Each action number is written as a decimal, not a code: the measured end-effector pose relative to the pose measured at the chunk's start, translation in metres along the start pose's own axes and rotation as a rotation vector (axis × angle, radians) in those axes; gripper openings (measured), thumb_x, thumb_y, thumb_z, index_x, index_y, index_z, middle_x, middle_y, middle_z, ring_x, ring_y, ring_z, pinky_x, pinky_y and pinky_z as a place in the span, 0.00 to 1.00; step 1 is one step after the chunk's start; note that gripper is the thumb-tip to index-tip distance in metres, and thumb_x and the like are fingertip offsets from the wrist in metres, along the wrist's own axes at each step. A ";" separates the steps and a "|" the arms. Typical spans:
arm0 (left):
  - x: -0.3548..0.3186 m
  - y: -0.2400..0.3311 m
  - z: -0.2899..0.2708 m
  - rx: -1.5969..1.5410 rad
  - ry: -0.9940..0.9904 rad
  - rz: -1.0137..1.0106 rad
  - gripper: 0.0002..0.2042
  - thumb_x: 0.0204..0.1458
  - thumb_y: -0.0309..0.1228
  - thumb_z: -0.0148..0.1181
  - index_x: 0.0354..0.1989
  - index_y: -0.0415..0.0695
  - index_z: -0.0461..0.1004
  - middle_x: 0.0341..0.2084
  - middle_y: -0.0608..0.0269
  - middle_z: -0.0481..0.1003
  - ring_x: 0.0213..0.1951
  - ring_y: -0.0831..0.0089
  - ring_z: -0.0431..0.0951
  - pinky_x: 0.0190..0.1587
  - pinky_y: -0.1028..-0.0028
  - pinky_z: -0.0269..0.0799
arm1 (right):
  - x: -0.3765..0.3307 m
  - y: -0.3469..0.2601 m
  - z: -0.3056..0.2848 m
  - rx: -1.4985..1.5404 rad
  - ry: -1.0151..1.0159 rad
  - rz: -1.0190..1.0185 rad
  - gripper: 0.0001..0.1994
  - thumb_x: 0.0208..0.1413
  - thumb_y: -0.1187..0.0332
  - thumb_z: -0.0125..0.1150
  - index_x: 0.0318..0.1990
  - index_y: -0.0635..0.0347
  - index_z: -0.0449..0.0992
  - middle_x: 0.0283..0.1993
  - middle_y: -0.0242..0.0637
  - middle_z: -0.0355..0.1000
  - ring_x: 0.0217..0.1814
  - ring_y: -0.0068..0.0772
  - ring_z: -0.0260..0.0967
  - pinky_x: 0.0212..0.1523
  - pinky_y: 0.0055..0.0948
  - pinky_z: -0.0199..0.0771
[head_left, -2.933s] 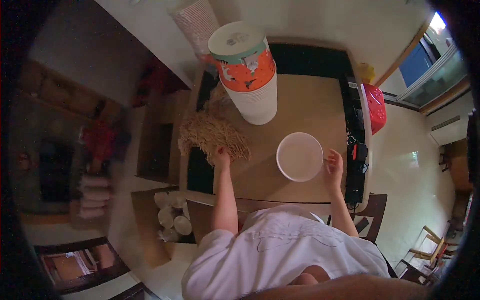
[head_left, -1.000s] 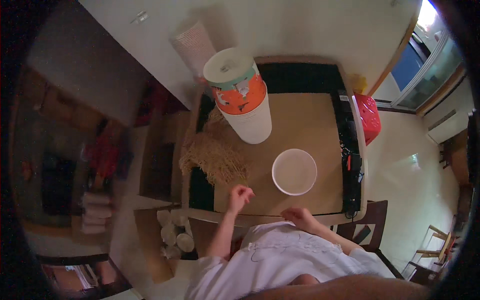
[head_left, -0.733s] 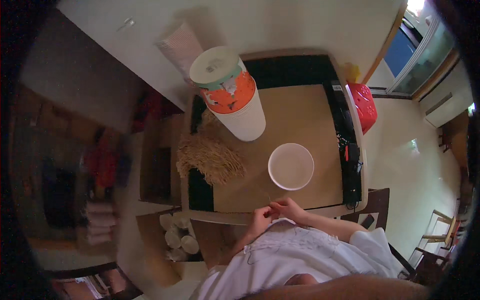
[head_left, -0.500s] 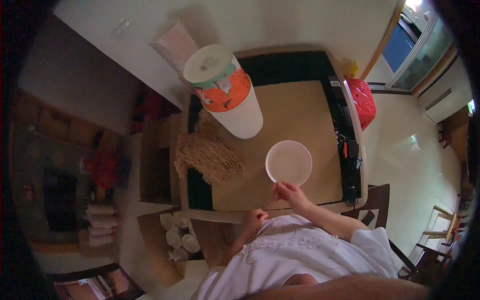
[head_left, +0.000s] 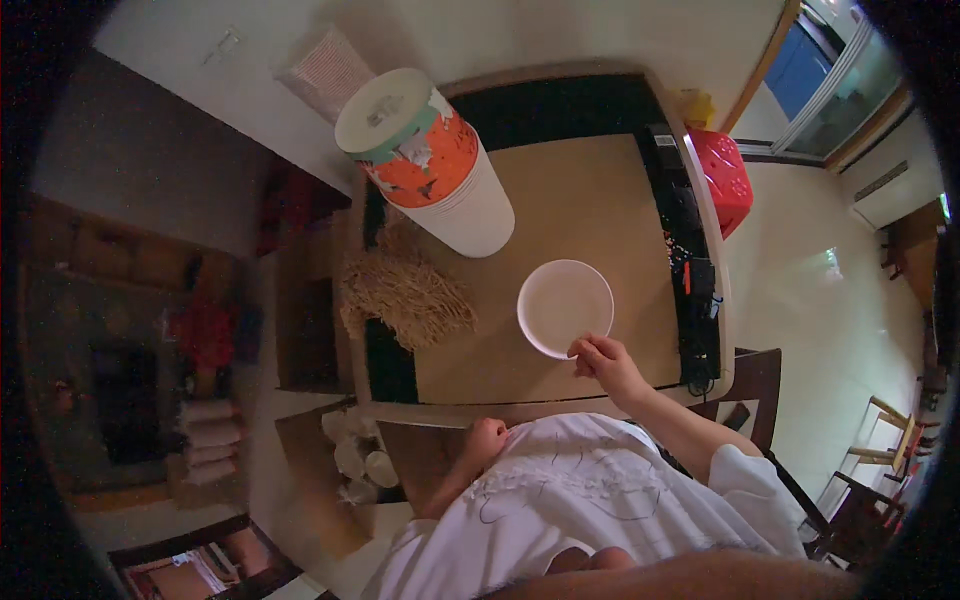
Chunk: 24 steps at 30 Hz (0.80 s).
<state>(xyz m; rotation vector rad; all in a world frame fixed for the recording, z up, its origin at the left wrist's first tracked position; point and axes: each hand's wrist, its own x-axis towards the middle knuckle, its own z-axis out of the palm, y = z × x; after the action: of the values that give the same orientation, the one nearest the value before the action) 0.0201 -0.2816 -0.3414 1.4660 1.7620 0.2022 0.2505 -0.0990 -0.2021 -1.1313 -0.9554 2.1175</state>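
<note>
**Right hand at the rim of the white bowl, straw pile waiting to the left**

Your right hand [head_left: 605, 365] sits at the near rim of the white bowl [head_left: 565, 307], at about five o'clock on its circle. The fingers are curled together and pinched at the edge; whether they actually clamp the rim or only touch it is too small to tell. The bowl stands on the tan table top [head_left: 590, 215], looks empty, and lies close to the table's near edge.

Your left hand [head_left: 487, 440] is drawn back against your white shirt, below the table's near edge, loosely closed, and nothing shows in it.

Out from the bowl, at nine o'clock and well apart from it, lies the heap of dry straw-like fibre [head_left: 405, 298], spilling over the table's left edge. At eleven o'clock stands the tall white bucket with the orange band and pale lid [head_left: 430, 160], its base just beside the heap.

By the look of it, you are at the step of setting or steadying the bowl. A next move would call for a firm pinch on the thin rim, a level bowl, and the idle left hand brought up toward the fibre.
</note>
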 end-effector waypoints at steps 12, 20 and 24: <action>0.015 -0.011 -0.003 -0.119 -0.096 -0.210 0.09 0.39 0.35 0.56 0.25 0.42 0.74 0.23 0.54 0.74 0.27 0.62 0.75 0.30 0.66 0.69 | -0.019 0.011 -0.047 -0.485 0.005 -0.192 0.10 0.56 0.68 0.45 0.34 0.64 0.71 0.26 0.27 0.67 0.28 0.16 0.60 0.30 0.17 0.61; 0.077 0.037 -0.028 -0.332 0.317 0.021 0.10 0.42 0.29 0.57 0.35 0.44 0.73 0.30 0.58 0.73 0.31 0.66 0.74 0.34 0.73 0.69 | -0.008 -0.012 -0.032 -0.801 0.088 -0.392 0.07 0.47 0.76 0.49 0.34 0.59 0.72 0.30 0.41 0.70 0.29 0.32 0.69 0.30 0.27 0.68; 0.058 0.153 -0.096 -0.583 0.315 0.271 0.09 0.43 0.22 0.57 0.35 0.42 0.73 0.28 0.63 0.73 0.32 0.76 0.73 0.35 0.80 0.69 | 0.001 -0.018 -0.017 -1.034 -0.044 -0.415 0.06 0.48 0.74 0.51 0.34 0.58 0.73 0.29 0.43 0.70 0.33 0.44 0.69 0.32 0.33 0.70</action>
<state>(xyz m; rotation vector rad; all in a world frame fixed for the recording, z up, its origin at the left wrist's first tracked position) 0.0712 -0.1485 -0.2161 1.2700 1.5411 1.0441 0.2674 -0.0823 -0.1953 -1.1501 -2.2013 1.2712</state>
